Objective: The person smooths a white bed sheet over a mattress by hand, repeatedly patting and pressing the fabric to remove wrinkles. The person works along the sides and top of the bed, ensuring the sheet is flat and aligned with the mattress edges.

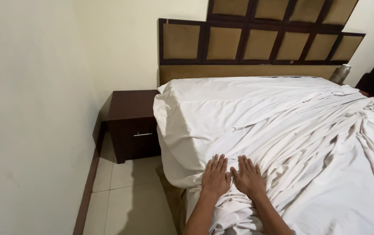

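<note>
— Pictured: left hand [215, 176] and right hand [248, 176] flat, fingers spread, gripping nothing; pressed side by side on white sheet [261, 122] near the bed's left edge.

— Heavily creased toward the right; loose at the corner; could slip off the mattress [176, 198] if pushed harder.

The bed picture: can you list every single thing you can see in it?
sheet: one, white, wrinkled, spread over the bed
headboard: one, dark frame with tan padded squares, behind the bed
nightstand: one, dark brown with a metal handle, left of the bed
wall: cream, on the left and behind
floor: pale tiles, beside the bed
left hand: one, flat on the sheet
right hand: one, flat on the sheet beside it
</note>
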